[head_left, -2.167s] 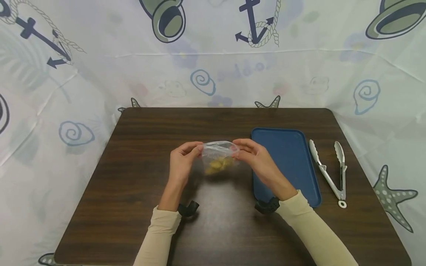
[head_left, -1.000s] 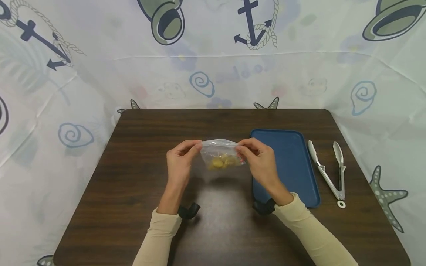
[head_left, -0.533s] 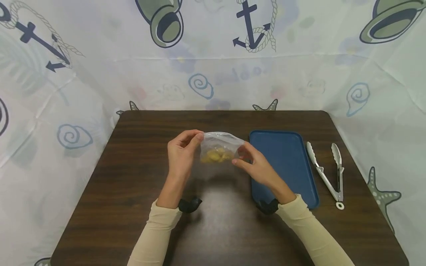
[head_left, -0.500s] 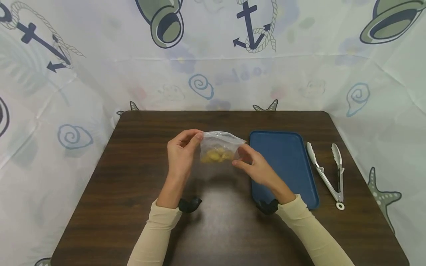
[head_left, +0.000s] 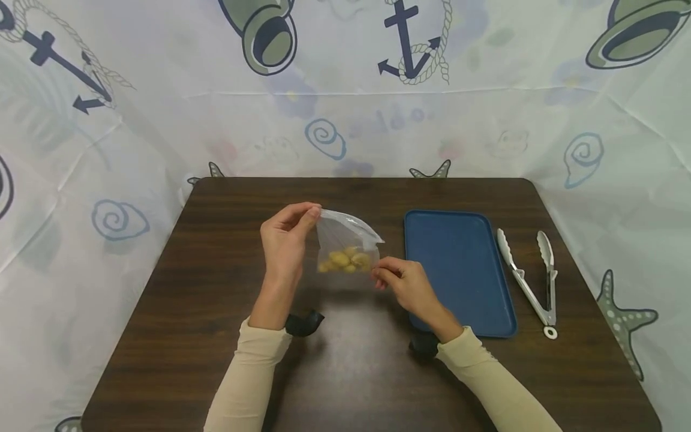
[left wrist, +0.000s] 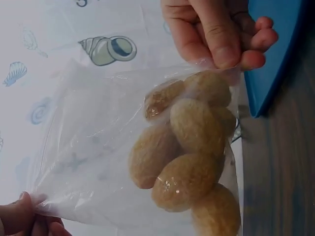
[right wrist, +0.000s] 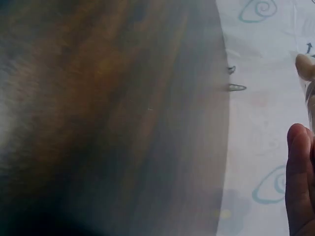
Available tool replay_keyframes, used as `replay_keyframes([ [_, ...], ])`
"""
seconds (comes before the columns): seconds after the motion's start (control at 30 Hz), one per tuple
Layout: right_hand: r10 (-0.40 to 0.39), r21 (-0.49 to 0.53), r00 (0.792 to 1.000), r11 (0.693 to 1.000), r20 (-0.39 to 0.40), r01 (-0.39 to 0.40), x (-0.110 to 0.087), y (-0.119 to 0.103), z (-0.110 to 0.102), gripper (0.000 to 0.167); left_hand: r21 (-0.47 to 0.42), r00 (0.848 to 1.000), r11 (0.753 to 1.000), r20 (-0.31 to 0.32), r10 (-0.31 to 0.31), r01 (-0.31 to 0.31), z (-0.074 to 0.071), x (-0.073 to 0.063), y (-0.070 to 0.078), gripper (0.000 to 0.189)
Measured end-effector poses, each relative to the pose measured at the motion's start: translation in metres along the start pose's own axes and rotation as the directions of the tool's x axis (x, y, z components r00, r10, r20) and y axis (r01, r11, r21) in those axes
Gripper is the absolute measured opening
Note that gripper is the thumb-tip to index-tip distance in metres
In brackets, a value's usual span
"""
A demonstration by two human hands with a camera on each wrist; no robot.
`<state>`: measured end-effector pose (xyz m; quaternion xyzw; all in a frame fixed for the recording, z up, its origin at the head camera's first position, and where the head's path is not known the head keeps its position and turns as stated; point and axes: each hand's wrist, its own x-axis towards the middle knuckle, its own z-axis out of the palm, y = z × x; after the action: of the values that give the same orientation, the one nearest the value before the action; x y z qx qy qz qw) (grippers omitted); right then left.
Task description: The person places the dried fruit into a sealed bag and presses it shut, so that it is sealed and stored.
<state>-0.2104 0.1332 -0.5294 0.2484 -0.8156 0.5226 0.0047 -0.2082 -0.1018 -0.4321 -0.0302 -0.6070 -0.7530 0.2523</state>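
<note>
A clear plastic bag [head_left: 345,228] is held up over the table, its lower part filled with several oval, yellow-brown pieces [left wrist: 187,182] that look like small potatoes. My left hand [head_left: 283,243] pinches the bag's upper left corner between thumb and fingers. Down at the lower right corner, my right hand [head_left: 407,285] pinches the plastic beside the pieces; the left wrist view shows its thumb and fingertips pressed together there. The bag's top edge slopes down to the right. Only part of the right hand and a sliver of the bag show in the right wrist view.
On the right of the dark wooden table [head_left: 216,300] lies a blue tray [head_left: 459,270], partly behind the right forearm. Metal tongs [head_left: 547,312] with pale tips lie spread beyond it. A patterned cloth [head_left: 367,132] hangs behind the table.
The right hand has moved from the bag's upper right edge down to its lower right corner. The left hand has shifted slightly up and left, and the bag now stretches slantwise between them.
</note>
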Motion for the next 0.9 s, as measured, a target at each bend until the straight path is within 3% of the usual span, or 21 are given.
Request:
replay_keyframes([
  [0.27, 0.0, -0.036, 1.0, 0.999, -0.007, 0.0, -0.01, 0.004, 0.005, 0.014, -0.008, 0.997, 0.998, -0.048, 0.06, -0.06, -0.007, 0.005, 0.006, 0.023],
  [0.43, -0.002, -0.138, 0.999, 0.99, 0.033, 0.006, -0.012, -0.003, 0.006, 0.01, 0.065, 0.998, 0.996, -0.006, 0.061, -0.06, -0.006, -0.002, 0.008, 0.022],
  [0.5, -0.013, -0.185, 1.0, 0.983, 0.01, 0.014, -0.011, -0.012, 0.005, 0.017, 0.096, 0.997, 0.993, 0.013, 0.071, -0.072, -0.005, -0.006, 0.008, 0.022],
  [0.6, -0.048, -0.218, 0.996, 0.975, -0.072, 0.031, -0.005, -0.03, 0.005, 0.039, 0.125, 0.996, 0.988, 0.026, 0.088, -0.091, -0.005, -0.009, 0.006, 0.02],
  [0.73, -0.182, -0.265, 0.967, 0.955, -0.176, 0.132, 0.005, -0.05, 0.011, 0.039, 0.131, 0.996, 0.987, 0.021, 0.087, -0.089, -0.009, -0.01, 0.004, 0.02],
  [0.9, -0.362, -0.351, 0.895, 0.899, -0.261, 0.262, 0.011, -0.056, 0.02, 0.018, 0.112, 0.997, 0.99, 0.005, 0.082, -0.082, -0.015, -0.01, 0.003, 0.021],
])
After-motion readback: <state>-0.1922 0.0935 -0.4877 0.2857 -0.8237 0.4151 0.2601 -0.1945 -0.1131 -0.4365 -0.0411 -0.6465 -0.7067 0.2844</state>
